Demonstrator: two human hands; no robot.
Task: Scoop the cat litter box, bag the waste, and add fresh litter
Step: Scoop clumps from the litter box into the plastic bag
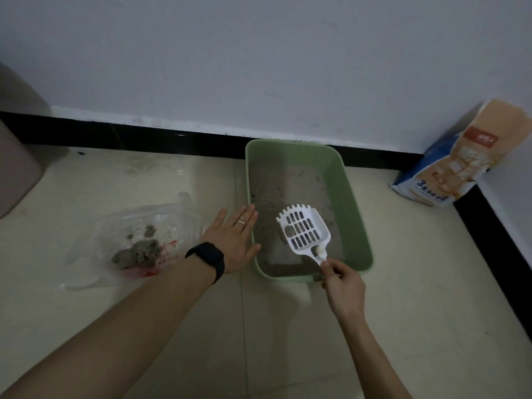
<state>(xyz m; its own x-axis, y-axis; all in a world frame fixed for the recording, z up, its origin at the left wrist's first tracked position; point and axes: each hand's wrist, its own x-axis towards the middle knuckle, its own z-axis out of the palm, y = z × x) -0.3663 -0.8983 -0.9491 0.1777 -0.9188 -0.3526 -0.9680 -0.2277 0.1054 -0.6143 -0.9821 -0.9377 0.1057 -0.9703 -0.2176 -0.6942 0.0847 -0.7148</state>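
Both forearms reach in from the bottom edge, and the right hand [342,283], at the near corner of the litter box [357,223], pinches the very end of the scoop [303,230] handle between thumb and curled fingers. That white slotted scoop looks like thin, stiff, light plastic. Held so far back it will likely wobble, so a hold further up the handle would steady it. It hangs tilted over the near half of the green box, with one small dark clump [288,231] lying on its slots. The clump seems light and crumbly, apt to roll off if the scoop tips. Grey litter [276,182] lies thin in the box.

The left hand [233,240] is spread flat, fingers straight, at the box's left rim, gripping nothing; a ring [240,223] and a dark watch [207,259] show on it. Just left of it a clear plastic bag [138,240] lies on the tiled floor [403,312] with grey clumps inside. Well to the right, a sack of fresh litter [460,168] leans on the wall
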